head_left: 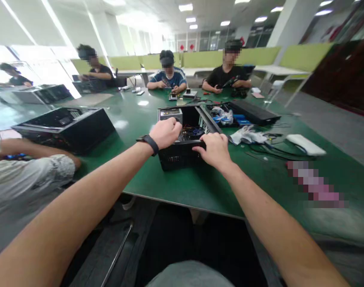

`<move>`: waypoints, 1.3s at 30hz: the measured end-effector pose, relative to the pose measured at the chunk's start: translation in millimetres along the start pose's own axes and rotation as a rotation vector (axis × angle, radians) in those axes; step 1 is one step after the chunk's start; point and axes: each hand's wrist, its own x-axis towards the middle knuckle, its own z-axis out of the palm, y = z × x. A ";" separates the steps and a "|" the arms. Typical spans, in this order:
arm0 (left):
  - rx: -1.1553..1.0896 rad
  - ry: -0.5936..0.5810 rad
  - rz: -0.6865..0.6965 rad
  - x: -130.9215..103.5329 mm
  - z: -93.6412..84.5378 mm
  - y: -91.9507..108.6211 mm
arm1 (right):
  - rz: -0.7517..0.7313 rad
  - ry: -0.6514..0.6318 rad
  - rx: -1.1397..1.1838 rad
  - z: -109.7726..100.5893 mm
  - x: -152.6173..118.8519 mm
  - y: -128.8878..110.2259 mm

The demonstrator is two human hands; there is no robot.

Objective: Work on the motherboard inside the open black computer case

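Observation:
An open black computer case (182,156) lies on the green table in front of me, its open side up. Inside at the far left sits a metal power supply (171,113), and thin coloured wires (196,130) show deeper in. Wearing a dark wristband, my left hand (166,133) is closed over the left part of the opening beside the power supply; its fingertips are hidden. My right hand (214,146) grips the near right rim of the case, thumb on the outer face and fingers over the edge.
Right of the case lie white gloves (248,134), black cables (277,148), a white box-shaped item (306,144) and a black tray (226,113) of parts. Another open case (68,127) stands left, by a neighbour's arm (35,149). Several people work across the table (134,119).

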 end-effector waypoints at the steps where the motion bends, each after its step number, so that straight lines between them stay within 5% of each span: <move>1: 0.001 0.018 -0.016 -2.5 -1.2 -1.4 | 0.008 -0.004 -0.005 4.1 15.5 1.3; 8: -0.039 0.037 -0.054 -19.3 0.8 -12.7 | 0.079 -0.060 -0.061 29.9 102.4 6.4; 14: -0.106 0.007 -0.055 -32.8 2.9 -21.5 | 0.060 -0.046 -0.069 34.5 108.6 2.8; 20: -0.182 0.054 -0.049 -33.9 -7.7 -21.0 | 0.026 0.040 -0.021 21.8 61.5 -20.8; 25: -0.165 0.021 0.012 -26.5 -13.3 -9.9 | 0.014 0.101 0.017 -9.4 -2.9 -43.6; 33: 0.268 -0.421 0.090 -21.8 13.1 5.6 | -0.020 0.130 0.106 -74.6 -111.6 -67.8; 39: 0.488 -0.672 0.261 -25.1 34.5 25.0 | -0.022 0.155 0.213 -107.1 -166.6 -77.2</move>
